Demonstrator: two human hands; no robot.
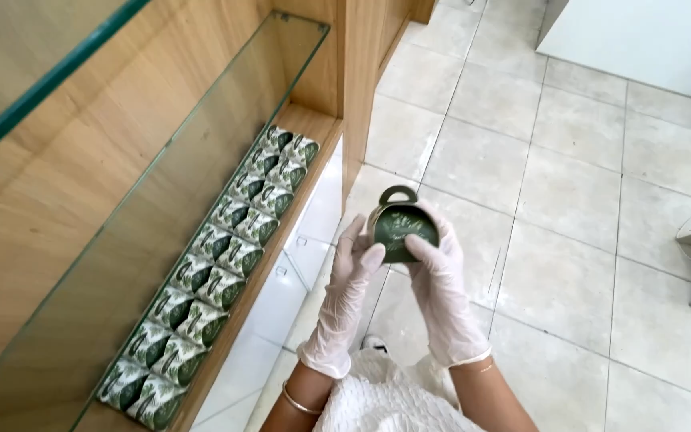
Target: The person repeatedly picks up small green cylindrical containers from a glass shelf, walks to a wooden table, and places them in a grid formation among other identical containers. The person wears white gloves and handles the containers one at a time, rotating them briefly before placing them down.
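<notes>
We hold a small green box (404,230) in both hands, out over the tile floor (585,240). The box has a loop handle on its far side. Our left hand (351,282) is in a white glove, and its fingers curl around the left side of the box. Our right hand (440,280) has a white glove too, and its fingers press on the right side and the top of the box. So both hands are closed on it.

To our left is a wood shelf (281,240). On it sit many more green boxes (217,272) in two long rows, from near to far. A glass shelf (161,200) hangs above them. Near us we see our white top (385,400).
</notes>
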